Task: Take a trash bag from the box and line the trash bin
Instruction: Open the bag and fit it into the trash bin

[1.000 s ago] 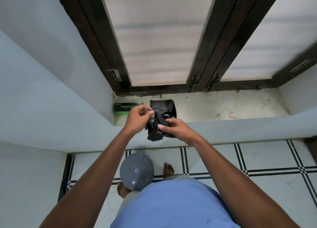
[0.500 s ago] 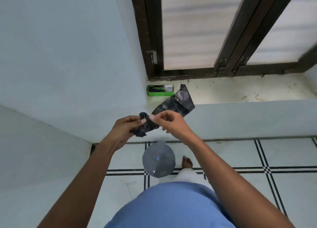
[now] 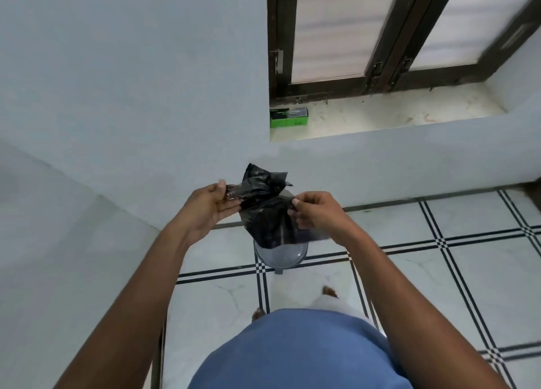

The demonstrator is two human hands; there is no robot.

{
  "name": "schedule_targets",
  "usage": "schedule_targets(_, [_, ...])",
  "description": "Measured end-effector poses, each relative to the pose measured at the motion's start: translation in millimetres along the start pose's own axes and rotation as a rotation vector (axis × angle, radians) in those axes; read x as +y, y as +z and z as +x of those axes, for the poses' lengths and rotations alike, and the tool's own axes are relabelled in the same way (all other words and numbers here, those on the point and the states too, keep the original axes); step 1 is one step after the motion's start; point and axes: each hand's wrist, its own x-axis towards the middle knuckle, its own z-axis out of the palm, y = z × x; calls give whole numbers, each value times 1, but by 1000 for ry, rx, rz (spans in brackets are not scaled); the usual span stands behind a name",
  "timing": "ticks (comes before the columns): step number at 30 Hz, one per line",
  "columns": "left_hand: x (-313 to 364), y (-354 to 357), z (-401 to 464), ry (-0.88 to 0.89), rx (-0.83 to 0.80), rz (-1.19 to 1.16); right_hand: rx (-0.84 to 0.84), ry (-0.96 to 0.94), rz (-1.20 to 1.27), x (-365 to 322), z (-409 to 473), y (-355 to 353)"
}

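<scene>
Standing person: a figure in a blue shirt faces a pale wall, both bare arms stretched forward, bare toes showing on the floor below.
Floor: white tiles crossed by dark double lines, running up to the foot of the wall.
Window: a dark wooden frame with frosted panes sits above a recessed sill that is pale and a little stained.
Trash bin: a grey round bin stands on the floor directly below the hands, just ahead of the feet; only its near rim shows, the rest is hidden behind the bag.
Trash bag: a black plastic bag is held in the air between the two hands, crumpled at the top and hanging down in a flatter sheet over the bin's mouth.
Box: a green box lies at the left end of the sill, against the window frame, well apart from the hands.
Left hand: the left hand grips the bag's left edge, fingers clamped on the plastic with the thumb on top.
Right hand: the right hand pinches the bag's right edge, fingers curled tight on the film.
</scene>
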Motion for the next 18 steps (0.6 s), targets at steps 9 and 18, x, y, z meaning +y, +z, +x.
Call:
schedule_targets(9, [-8,26,-25,121,-64,11,-24,-117,-128,-8,-16,10])
schedule_targets(18, [-2,48,-38,93,-91,-619,-146,-19,-894,-9,-32,-29])
